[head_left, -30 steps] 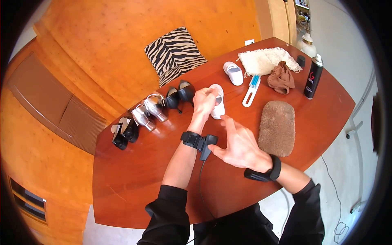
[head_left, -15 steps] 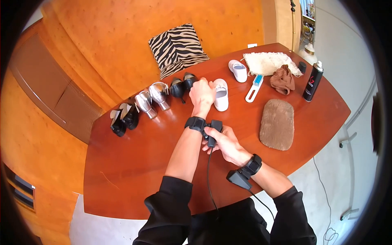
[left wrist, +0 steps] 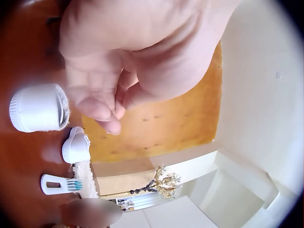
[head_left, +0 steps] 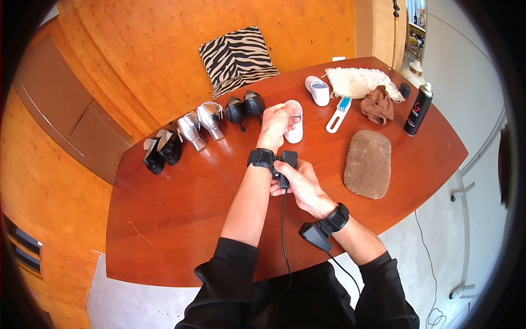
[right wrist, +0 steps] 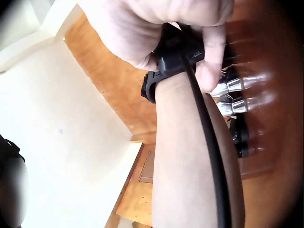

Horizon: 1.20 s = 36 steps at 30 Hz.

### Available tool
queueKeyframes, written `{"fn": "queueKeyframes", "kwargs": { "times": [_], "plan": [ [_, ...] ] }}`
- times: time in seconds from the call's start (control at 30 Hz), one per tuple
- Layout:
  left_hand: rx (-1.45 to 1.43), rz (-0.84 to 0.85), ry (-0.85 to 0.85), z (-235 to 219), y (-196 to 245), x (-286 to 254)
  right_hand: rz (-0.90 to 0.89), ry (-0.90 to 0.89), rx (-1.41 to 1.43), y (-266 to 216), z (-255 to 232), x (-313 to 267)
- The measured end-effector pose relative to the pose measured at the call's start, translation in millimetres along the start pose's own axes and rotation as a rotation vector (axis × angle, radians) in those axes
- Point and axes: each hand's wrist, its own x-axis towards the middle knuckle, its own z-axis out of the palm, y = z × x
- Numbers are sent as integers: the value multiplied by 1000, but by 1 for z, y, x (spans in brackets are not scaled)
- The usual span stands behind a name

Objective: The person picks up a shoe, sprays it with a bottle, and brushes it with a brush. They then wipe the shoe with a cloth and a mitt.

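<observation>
My left hand (head_left: 275,126) hovers beside a white slip-on shoe (head_left: 295,134), its fingers loosely curled around nothing. In the left wrist view, a gap shows between those fingers and the shoe's heel (left wrist: 33,108), which stands on the table. My right hand (head_left: 308,187) grips the black wrist camera (head_left: 289,162) strapped to my left wrist, thumb on one side and fingers on the other. Seen from the right wrist, the thumb and fingers pinch the camera body (right wrist: 173,59), and its cable (right wrist: 209,137) runs along the left forearm.
A second white shoe (head_left: 317,91), a white brush with blue bristles (head_left: 338,116), a cream cloth (head_left: 356,82), a brown cloth (head_left: 377,106), a spray can (head_left: 418,112) and a brown fluffy pad (head_left: 368,164) lie to the right. Silver heels (head_left: 192,130) and black shoes (head_left: 163,149) line the far left edge.
My right hand has moved from near the white shoe to the left wrist camera and taken hold of it. My left hand has come off the shoe and turned at the wrist.
</observation>
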Motion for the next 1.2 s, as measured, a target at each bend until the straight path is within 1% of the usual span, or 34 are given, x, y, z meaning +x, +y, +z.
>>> {"fn": "queueKeyframes", "kwargs": {
  "times": [0.07,0.13,0.17,0.23,0.27,0.33,0.47,0.53,0.67,0.77,0.83,0.87,0.93,1.03,1.2],
  "plan": [
    [-55,0,-19,0,-2,0,-4,-1,-31,-2,1,-4],
    [45,30,37,0,-2,3,-12,-1,-59,-3,3,-8],
    [47,29,35,0,-3,5,-15,4,-83,-2,4,-9],
    [289,111,75,1,-4,6,-1,-5,-124,-2,3,-11],
    [290,109,72,3,-4,6,0,-2,-122,-2,2,-11],
    [398,164,70,5,-3,5,14,1,-141,-3,2,-11],
    [366,176,54,9,0,1,45,-14,-137,-5,0,-11],
    [293,207,79,10,0,0,67,-38,-151,-4,-2,-10],
    [272,223,85,10,2,-1,98,-67,-209,-5,-7,-10],
    [277,217,71,7,2,0,51,-71,-206,-5,-5,-12],
    [377,293,146,5,2,2,62,-87,-202,-7,-1,-15],
    [374,293,148,4,2,3,62,-88,-205,-7,0,-14],
    [238,320,149,3,1,3,57,-103,-188,-5,-1,-12],
    [175,290,129,3,2,1,88,-124,-190,-6,-3,-10],
    [203,256,82,3,6,-3,115,-120,-147,-4,-5,-11]
  ]
}}
